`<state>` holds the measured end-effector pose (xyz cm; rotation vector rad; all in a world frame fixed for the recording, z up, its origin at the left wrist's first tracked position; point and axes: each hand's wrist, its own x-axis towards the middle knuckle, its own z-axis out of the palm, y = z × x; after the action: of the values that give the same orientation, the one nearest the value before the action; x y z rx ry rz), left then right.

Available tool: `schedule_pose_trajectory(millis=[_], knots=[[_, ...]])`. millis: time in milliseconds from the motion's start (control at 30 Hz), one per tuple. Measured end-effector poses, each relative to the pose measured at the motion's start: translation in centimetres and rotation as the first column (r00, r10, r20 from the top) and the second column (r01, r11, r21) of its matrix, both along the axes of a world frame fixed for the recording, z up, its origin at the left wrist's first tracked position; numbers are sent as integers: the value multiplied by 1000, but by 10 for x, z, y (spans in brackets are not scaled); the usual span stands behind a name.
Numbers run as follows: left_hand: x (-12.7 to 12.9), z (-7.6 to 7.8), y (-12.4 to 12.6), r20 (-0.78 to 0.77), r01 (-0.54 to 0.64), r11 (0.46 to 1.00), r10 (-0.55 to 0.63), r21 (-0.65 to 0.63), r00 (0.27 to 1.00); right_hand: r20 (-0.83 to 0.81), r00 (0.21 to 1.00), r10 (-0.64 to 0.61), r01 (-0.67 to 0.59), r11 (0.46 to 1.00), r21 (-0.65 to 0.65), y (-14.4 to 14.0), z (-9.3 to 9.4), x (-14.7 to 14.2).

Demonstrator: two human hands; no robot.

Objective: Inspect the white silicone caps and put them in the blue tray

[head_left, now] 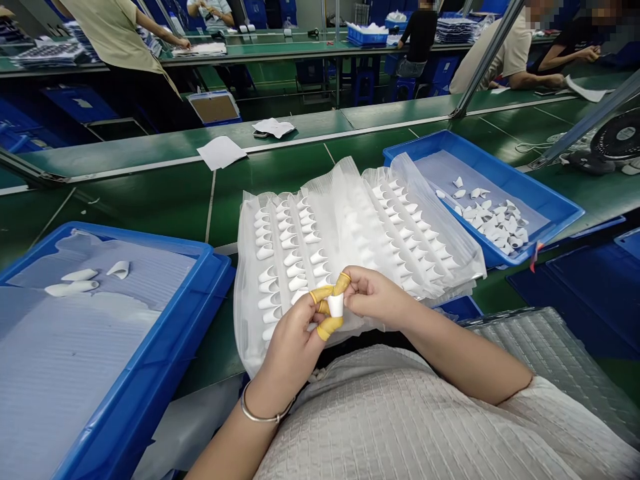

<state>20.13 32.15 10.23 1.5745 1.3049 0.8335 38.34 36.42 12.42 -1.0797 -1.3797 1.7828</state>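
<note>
A small white curved part, shaped like a short open shell, is held up in front of my body. My left hand grips it between thumb and fingers, which wear yellow finger cots. Closed in a pinch, my right hand has its yellow-covered index finger at the part's upper edge. Just beyond my hands lies a translucent white padded sheet, where several rows of similar white parts sit in lines. My fingers hide some of the held part.
On the left stands a blue tray with a few white pieces on film. Another blue tray at right holds a pile of white parts. Paper and a black fan lie farther off. Several people work beyond.
</note>
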Motion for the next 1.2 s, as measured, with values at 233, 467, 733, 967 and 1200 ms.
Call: schedule_pose_trajectory(millis=[233,467,733,967,1200], knots=[[-1,-3,1,3,-4,1000,4,2,1000,-23,1000,1,-1,1000,0,-3,-4,1],[0,1,0,-178,16,983,17,185,984,46,999,-19,19,1000,3,-3,-4,-3],[-1,2,-2,-301,46,955,46,291,953,24,1000,-9,9,1000,-12,0,-3,-1],[-2,1,-1,-309,49,962,38,267,950,-3,1000,13,-13,999,-30,0,-3,-2],[-1,2,-1,-222,36,976,13,215,975,-9,1000,17,-18,999,-48,0,-5,1]])
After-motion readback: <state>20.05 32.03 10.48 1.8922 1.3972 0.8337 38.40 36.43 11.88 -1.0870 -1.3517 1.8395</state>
